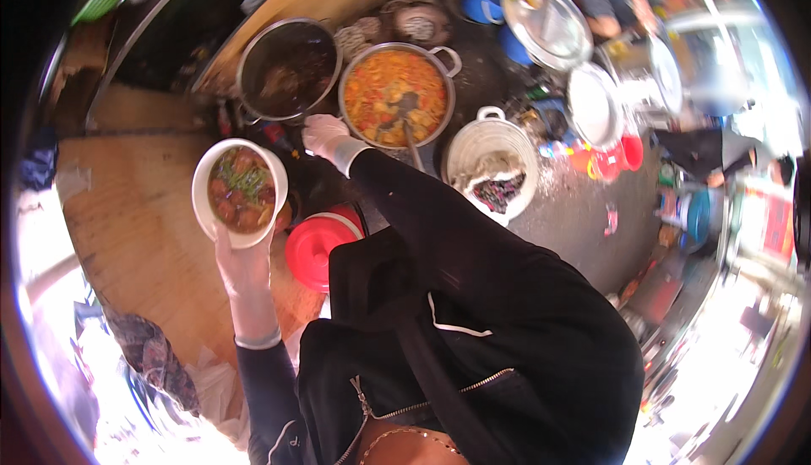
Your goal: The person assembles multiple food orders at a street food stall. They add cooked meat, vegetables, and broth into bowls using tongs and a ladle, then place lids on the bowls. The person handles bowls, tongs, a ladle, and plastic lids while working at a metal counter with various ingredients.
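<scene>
Head-worn fisheye view, facing down, near left hand [242,266] and right hand [326,137]

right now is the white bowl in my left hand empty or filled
Holding food: brown chunks and greens show inside the white bowl; depth unclear.

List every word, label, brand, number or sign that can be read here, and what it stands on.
None reads clearly.
Black fabric sleeve on the left arm: small white mark, too small to read.
Red rectangular panel at far right: too blurred to read.
Round white bowl in the pale-gloved left hand: no lettering visible.
</scene>
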Demonstrator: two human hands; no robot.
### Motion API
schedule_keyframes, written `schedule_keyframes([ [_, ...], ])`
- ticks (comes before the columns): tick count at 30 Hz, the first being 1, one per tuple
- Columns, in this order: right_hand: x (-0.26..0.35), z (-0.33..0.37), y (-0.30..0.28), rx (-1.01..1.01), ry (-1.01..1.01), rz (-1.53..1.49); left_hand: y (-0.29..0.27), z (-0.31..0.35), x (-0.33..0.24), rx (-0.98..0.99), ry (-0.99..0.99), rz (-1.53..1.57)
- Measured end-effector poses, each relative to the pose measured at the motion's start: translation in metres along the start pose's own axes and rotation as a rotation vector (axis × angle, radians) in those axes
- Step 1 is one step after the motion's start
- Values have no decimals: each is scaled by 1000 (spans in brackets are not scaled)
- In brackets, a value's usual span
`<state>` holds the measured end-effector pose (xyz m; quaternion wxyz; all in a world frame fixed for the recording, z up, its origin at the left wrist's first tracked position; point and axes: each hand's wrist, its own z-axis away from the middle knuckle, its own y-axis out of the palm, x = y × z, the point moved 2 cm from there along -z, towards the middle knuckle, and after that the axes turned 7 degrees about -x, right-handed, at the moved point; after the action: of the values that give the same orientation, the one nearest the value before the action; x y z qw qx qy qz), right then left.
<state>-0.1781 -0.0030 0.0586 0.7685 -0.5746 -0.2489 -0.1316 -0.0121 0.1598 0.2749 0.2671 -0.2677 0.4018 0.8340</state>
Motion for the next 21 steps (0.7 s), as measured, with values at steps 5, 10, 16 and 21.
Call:
schedule_keyframes([
  [5,-2,127,-83,-371,37,-154,16,81,19,23,-141,-14],
  [10,-101,325,-101,-490,170,-441,24,127,68,293,-310,-106],
  [16,-240,619,-107,-523,879,-1168,83,236,160,394,-423,-394],
  [21,-351,858,-193,-1253,1072,-1113,129,338,275,603,-515,-571],
])
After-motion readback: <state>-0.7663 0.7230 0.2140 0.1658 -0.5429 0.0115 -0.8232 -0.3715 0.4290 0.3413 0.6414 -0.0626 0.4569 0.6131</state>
